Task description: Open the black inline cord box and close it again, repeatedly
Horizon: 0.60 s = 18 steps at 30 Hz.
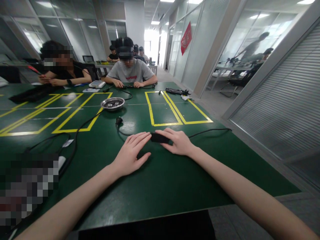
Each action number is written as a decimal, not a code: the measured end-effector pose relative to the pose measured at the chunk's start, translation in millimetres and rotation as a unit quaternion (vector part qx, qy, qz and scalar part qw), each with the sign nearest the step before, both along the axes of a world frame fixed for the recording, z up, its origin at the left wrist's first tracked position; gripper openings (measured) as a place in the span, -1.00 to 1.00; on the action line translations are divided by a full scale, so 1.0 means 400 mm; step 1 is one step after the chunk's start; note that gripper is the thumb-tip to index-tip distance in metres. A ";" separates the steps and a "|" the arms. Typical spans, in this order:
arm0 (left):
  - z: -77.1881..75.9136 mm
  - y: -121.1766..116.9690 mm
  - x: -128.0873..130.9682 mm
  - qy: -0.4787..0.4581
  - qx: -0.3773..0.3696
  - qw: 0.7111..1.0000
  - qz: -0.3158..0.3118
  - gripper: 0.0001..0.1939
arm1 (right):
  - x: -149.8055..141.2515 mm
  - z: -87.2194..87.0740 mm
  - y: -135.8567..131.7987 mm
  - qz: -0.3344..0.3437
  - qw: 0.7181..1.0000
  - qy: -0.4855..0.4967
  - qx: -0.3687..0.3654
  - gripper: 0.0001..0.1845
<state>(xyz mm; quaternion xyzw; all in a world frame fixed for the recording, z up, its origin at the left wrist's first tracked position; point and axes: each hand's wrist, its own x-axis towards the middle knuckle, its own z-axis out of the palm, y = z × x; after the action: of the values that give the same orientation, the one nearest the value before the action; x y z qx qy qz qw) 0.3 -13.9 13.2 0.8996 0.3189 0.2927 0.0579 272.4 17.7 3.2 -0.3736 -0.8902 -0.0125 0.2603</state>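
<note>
A black power adapter (160, 137) lies on the green table (160, 186) in front of me. My right hand (177, 141) holds its right part, fingers over the top and thumb along the near side. My left hand (132, 153) is open, with fingers stretched out together and their tips at the adapter's left end; I cannot tell if they press on it. A black plug (119, 121) sits beyond my left hand, on a short cord that runs behind the fingers. From the right side, a black cable (210, 131) leads across the table.
A metal bowl (112, 104) with small metal parts stands farther left. Yellow tape (167, 125) outlines rectangles on the table. Black folded gear (177, 91) lies at the far edge. Two people sit across; one person's hands (128, 85) handle a cable. A blurred item (30, 190) is near left.
</note>
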 end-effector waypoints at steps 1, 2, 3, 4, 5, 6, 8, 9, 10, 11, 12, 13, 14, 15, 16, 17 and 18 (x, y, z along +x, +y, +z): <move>-0.003 0.000 0.000 0.001 0.004 1.000 -0.009 -0.46 | 0.023 0.004 0.016 -0.041 0.998 0.042 0.008 -0.44; -0.006 0.002 -0.001 0.005 -0.001 1.000 -0.017 -0.50 | 0.048 0.010 0.032 -0.087 0.992 0.086 0.015 -0.44; -0.010 0.005 -0.003 0.010 -0.013 1.000 -0.025 -0.54 | 0.076 0.016 0.049 -0.136 0.982 0.125 0.024 -0.44; -0.014 0.009 -0.005 0.016 -0.028 0.999 -0.030 -0.58 | 0.106 0.024 0.064 -0.185 0.969 0.158 0.031 -0.44; -0.019 0.014 -0.007 0.023 -0.044 0.998 -0.033 -0.61 | 0.136 0.031 0.078 -0.236 0.954 0.183 0.034 -0.43; -0.025 0.020 -0.009 0.030 -0.060 0.997 -0.034 -0.63 | 0.166 0.037 0.090 -0.289 0.935 0.202 0.031 -0.42; -0.035 0.030 -0.012 0.045 -0.084 0.995 -0.032 -0.65 | 0.222 0.045 0.105 -0.394 0.894 0.214 0.011 -0.41; -0.038 0.034 -0.013 0.052 -0.092 0.994 -0.030 -0.66 | 0.244 0.045 0.109 -0.441 0.873 0.209 -0.003 -0.41; -0.041 0.037 -0.013 0.058 -0.097 0.993 -0.029 -0.67 | 0.264 0.042 0.112 -0.482 0.853 0.201 -0.017 -0.42; -0.043 0.039 -0.013 0.063 -0.099 0.993 -0.028 -0.68 | 0.279 0.037 0.113 -0.517 0.834 0.190 -0.035 -0.42; -0.043 0.040 -0.013 0.067 -0.098 0.993 -0.028 -0.68 | 0.290 0.030 0.114 -0.545 0.818 0.179 -0.055 -0.42; -0.043 0.040 -0.012 0.069 -0.096 0.993 -0.028 -0.68 | 0.298 0.021 0.116 -0.565 0.804 0.168 -0.077 -0.42; -0.042 0.039 -0.012 0.071 -0.095 0.993 -0.029 -0.68 | 0.304 0.012 0.117 -0.580 0.793 0.160 -0.096 -0.42; -0.041 0.039 -0.012 0.074 -0.093 0.992 -0.030 -0.68 | 0.307 0.004 0.119 -0.590 0.785 0.155 -0.107 -0.41; -0.040 0.039 -0.011 0.076 -0.092 0.992 -0.032 -0.68 | 0.308 -0.002 0.121 -0.596 0.780 0.155 -0.110 -0.40; -0.040 0.038 -0.011 0.079 -0.092 0.992 -0.033 -0.68 | 0.309 -0.007 0.122 -0.599 0.778 0.158 -0.101 -0.40; -0.040 0.038 -0.011 0.081 -0.092 0.992 -0.033 -0.67 | 0.309 -0.009 0.123 -0.601 0.778 0.164 -0.081 -0.39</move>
<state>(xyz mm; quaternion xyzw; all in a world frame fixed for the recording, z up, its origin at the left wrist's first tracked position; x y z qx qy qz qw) -4.0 1.5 -2.6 0.9213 0.3182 0.1857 0.1241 395.9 66.8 -0.4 -0.8491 -0.4261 -0.0326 0.3106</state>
